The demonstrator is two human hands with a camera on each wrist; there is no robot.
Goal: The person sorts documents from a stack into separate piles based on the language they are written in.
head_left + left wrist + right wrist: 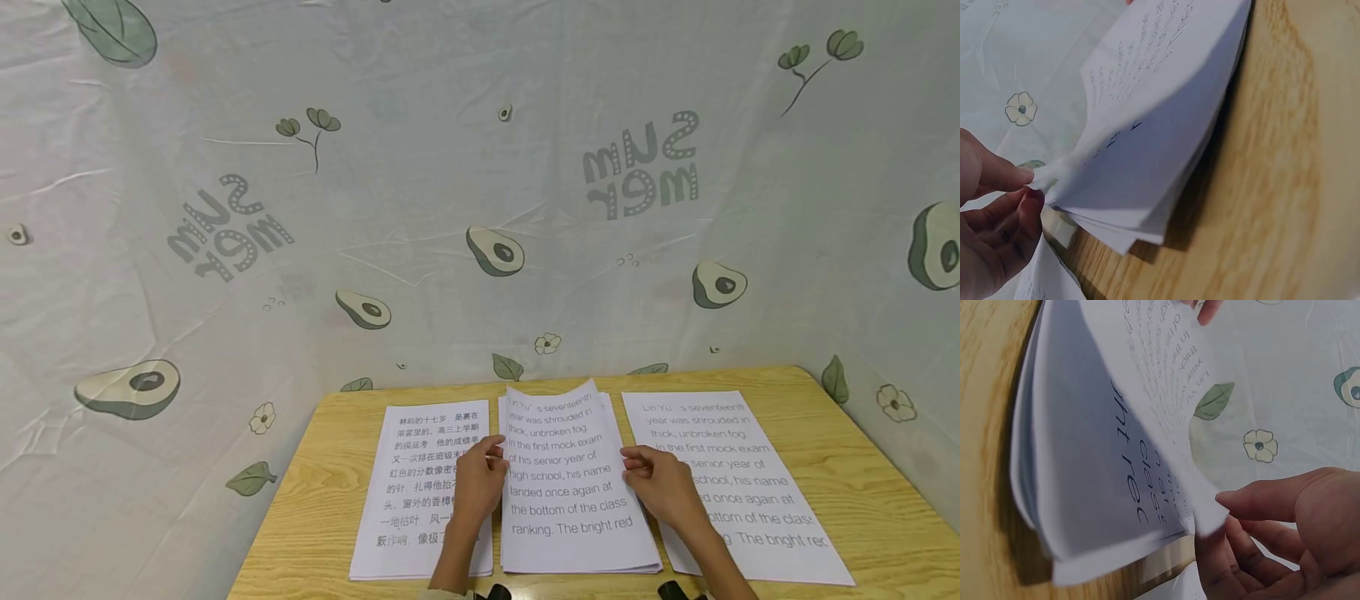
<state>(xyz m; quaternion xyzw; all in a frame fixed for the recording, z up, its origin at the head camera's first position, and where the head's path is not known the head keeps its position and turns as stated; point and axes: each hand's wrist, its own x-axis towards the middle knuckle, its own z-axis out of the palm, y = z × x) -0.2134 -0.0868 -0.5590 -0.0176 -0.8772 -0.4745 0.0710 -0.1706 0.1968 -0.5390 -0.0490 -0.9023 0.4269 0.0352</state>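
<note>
A sheet of paper (562, 500) with large English print lies uppermost on the middle stack, its far end curling upward. At its left edge, my left hand (480, 477) pinches the paper between thumb and fingertips; the left wrist view shows the pinched edge raised and bent. My right hand (663, 483) grips the opposite edge the same way, and in the right wrist view the sheet (1210, 515) bows up from the pages beneath. Those lower pages (1100, 236) show at the stack's corner, slightly uneven. Both forearms partly cover the neighbouring stacks.
To the left lies a stack printed in Chinese (405, 500), and to the right another stack in English (780, 508). All rest on a wooden table (300, 508). Behind and at both sides hangs a pale cloth (420, 208) with avocado and leaf prints.
</note>
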